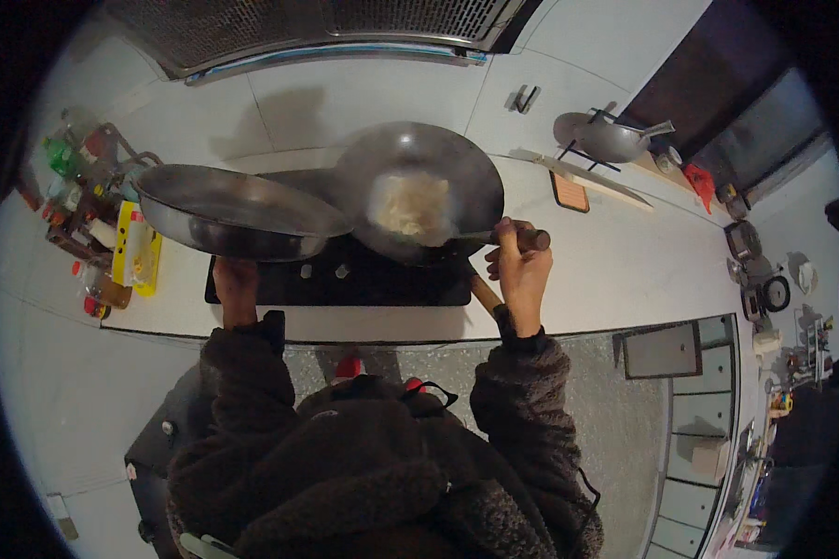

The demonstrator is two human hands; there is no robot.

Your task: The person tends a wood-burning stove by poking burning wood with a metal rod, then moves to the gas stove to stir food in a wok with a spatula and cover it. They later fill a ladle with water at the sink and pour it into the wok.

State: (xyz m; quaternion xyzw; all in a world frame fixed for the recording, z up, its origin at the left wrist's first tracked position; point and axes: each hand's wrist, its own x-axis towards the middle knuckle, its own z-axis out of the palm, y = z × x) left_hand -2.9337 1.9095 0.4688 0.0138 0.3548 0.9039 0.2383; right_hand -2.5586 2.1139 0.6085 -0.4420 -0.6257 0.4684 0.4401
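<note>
A dark wok [475, 172] stands on the black gas stove [382, 284] with pale, whitish food [412, 205] in its middle and steam over it. My right hand [520, 275] is closed round the wooden handle of a spatula [533, 239], whose blade end reaches into the food. Below that hand the wok's own wooden handle [485, 294] sticks out. To the left, a large round metal basin [242, 244] is raised over the stove, close beside the wok. My left hand [237, 282] grips it from below; the basin hides most of the fingers.
Bottles and jars [84, 200] crowd a rack at the left, beside a yellow box [135, 247]. Range hood [326, 37] overhead. Toward the right lie a long knife [597, 182] and an orange-brown board [570, 193]; another wok [611, 142] sits on a wall rack.
</note>
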